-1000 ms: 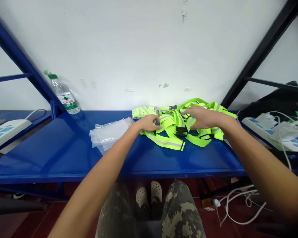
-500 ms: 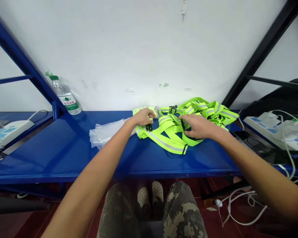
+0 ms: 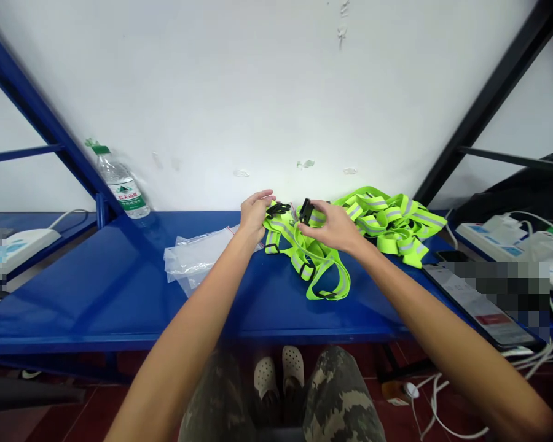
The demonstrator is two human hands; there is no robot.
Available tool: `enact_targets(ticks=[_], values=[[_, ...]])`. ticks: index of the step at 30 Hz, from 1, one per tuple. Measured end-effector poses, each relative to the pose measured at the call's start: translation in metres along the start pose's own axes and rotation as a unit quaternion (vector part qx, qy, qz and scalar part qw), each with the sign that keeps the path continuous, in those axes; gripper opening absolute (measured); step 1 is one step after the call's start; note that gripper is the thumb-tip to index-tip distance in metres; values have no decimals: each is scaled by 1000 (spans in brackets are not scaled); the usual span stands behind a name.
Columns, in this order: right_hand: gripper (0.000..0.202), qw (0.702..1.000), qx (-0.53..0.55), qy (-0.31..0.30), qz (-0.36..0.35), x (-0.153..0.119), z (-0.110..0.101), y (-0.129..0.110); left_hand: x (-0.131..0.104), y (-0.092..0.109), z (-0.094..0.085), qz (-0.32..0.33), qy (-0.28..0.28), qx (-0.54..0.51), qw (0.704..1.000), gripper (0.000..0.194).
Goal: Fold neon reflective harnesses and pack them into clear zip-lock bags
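Observation:
My left hand (image 3: 254, 215) is closed on a black plastic buckle half (image 3: 279, 209) with prongs, joined to a fluorescent yellow-green reflective strap. Opposite it, my right hand (image 3: 328, 226) pinches another black buckle half (image 3: 306, 211) between thumb and fingers. The two halves are apart, with a small gap between them. Below the hands the reflective strap (image 3: 299, 258) hangs down onto the blue table, with black sliders and a loop near the front. A tangled pile of similar reflective straps (image 3: 387, 215) lies just beyond my right hand.
Clear plastic bags (image 3: 188, 258) lie left of the straps on the blue table (image 3: 96, 288). A water bottle (image 3: 123, 187) leans by the wall at the left. To the right are a tablet-like device (image 3: 474, 301), a phone (image 3: 451, 255), power strips (image 3: 488, 238) and white cables (image 3: 435, 399).
Both hands have lifted and come closer together, each with a buckle half. The strap between them has been drawn away from the pile, and its loop now hangs nearer the table's front.

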State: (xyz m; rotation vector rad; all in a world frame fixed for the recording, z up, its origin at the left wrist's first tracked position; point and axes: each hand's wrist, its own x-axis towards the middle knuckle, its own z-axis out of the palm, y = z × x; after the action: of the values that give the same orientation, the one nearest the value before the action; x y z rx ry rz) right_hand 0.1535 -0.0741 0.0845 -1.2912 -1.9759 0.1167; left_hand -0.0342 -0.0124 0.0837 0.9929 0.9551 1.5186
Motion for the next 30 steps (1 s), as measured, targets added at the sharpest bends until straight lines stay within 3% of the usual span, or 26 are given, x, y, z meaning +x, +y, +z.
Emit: enact_targets(ticks=[5, 8, 10, 15, 20, 23, 27, 30], values=[[57, 999, 40, -13, -15, -6, 22, 15, -9, -11, -14, -36, -130, -47, 990, 41], [52, 997, 80, 2, -1, -9, 31, 28, -12, -15, -21, -40, -259, 10, 965, 56], [46, 993, 118, -2, 19, -10, 36, 37, -13, -17, -24, -19, -299, 75, 951, 63], [40, 956, 286, -2, 63, -14, 41, 49, -11, -24, -29, 0, -258, 192, 947, 63], [46, 915, 384, -7, 123, -14, 33, 50, -11, -27, -30, 3, -212, 124, 969, 54], [48, 923, 362, -7, 129, -13, 31, 51, -11, -28, -29, 23, -235, 113, 965, 43], [46, 947, 305, -16, 101, -15, 30, 51, -10, -31, -26, 46, -258, 138, 955, 48], [45, 962, 258, -18, 88, -16, 27, 50, -8, -32, -25, 50, -243, 139, 959, 49]])
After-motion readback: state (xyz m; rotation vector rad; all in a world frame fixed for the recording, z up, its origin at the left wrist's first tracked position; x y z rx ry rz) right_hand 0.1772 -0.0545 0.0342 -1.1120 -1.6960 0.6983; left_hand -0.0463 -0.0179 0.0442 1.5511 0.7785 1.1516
